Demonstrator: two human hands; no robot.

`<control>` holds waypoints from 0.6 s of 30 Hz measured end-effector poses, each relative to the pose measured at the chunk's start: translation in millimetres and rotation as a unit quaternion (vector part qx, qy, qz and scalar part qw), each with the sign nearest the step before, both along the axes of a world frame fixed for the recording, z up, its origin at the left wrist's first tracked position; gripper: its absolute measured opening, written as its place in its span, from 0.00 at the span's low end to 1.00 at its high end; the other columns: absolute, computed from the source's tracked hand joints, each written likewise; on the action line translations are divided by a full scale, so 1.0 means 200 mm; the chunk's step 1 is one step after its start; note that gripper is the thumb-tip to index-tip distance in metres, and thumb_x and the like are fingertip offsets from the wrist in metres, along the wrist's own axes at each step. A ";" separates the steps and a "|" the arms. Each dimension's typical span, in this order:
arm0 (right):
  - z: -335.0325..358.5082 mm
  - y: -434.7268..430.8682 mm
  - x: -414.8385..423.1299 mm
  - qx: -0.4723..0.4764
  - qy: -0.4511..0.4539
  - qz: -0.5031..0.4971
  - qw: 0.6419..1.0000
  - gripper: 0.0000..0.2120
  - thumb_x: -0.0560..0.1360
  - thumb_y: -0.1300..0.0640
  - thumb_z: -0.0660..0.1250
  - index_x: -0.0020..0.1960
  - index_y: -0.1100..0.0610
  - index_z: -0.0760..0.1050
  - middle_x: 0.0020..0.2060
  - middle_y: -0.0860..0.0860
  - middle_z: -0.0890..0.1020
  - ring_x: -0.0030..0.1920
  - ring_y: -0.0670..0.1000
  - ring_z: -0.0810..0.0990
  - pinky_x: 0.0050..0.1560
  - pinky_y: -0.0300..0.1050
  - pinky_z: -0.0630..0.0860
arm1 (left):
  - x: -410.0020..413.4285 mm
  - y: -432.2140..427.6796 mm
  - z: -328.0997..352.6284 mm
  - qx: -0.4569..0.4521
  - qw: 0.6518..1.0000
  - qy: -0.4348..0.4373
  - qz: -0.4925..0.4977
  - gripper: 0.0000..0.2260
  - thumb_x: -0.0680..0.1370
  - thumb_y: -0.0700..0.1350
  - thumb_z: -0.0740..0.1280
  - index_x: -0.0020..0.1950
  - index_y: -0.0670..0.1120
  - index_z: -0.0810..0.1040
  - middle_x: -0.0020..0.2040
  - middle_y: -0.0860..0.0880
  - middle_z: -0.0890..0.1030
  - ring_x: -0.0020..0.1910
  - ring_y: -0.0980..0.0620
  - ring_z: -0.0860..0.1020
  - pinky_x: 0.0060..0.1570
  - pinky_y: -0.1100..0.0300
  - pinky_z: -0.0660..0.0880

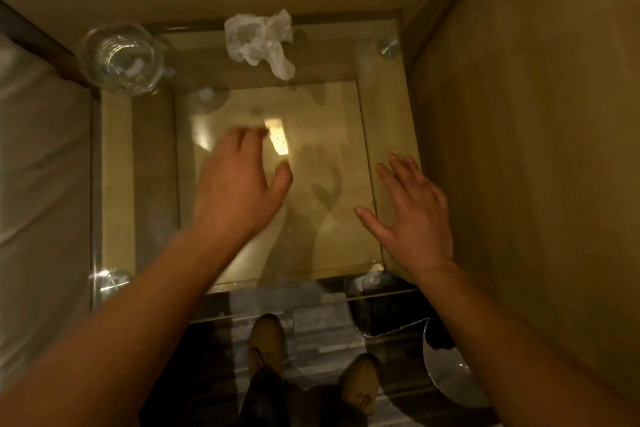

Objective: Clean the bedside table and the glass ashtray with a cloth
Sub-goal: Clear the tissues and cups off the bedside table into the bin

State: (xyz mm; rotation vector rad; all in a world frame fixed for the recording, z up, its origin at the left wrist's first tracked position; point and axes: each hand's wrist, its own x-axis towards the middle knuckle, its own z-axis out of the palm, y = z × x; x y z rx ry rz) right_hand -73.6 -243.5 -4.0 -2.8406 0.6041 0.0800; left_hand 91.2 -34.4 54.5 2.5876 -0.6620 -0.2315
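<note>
A glass-topped bedside table (388, 135) fills the middle of the view. The round glass ashtray (119, 57) stands at its far left corner. A crumpled white cloth (259, 40) lies at the far edge, near the middle. My left hand (235, 184) hovers over the centre of the glass, blurred, fingers spread, holding nothing. My right hand (412, 215) is over the right side of the glass, palm down and fingers apart, empty. Both hands are well short of the cloth and the ashtray.
A bed with pale bedding (38, 166) runs along the left. A wooden panel (526, 149) stands close on the right and another behind the table. Round metal fittings (388, 46) mark the glass corners. My shoes (360, 388) show on the floor below.
</note>
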 end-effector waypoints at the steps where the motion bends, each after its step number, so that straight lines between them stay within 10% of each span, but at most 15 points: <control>1: 0.00 0.00 0.00 0.001 -0.001 -0.001 1.000 0.36 0.78 0.31 0.59 0.79 0.50 0.64 0.81 0.49 0.63 0.81 0.49 0.56 0.75 0.52 0.60 | 0.10 -0.05 0.03 -0.020 0.999 -0.021 0.014 0.28 0.80 0.54 0.68 0.76 0.42 0.71 0.69 0.37 0.74 0.66 0.37 0.76 0.63 0.44 0.74; 8: 0.00 0.01 0.00 -0.004 0.000 -0.004 1.000 0.36 0.78 0.31 0.59 0.79 0.50 0.64 0.81 0.49 0.63 0.81 0.48 0.56 0.75 0.51 0.59 | 0.65 -0.31 0.10 -0.001 1.000 -0.001 0.013 0.40 0.78 0.58 0.73 0.84 0.61 0.53 0.86 0.44 0.46 0.84 0.37 0.54 0.80 0.42 0.61; 18: 0.00 0.01 0.01 -0.009 0.006 -0.007 1.000 0.36 0.79 0.31 0.58 0.79 0.49 0.63 0.81 0.48 0.62 0.81 0.48 0.55 0.75 0.51 0.58 | 0.59 -0.31 -0.02 -0.092 0.994 0.035 0.043 0.11 0.83 0.48 0.66 0.59 0.43 0.82 0.54 0.42 0.84 0.53 0.44 0.82 0.47 0.54 0.73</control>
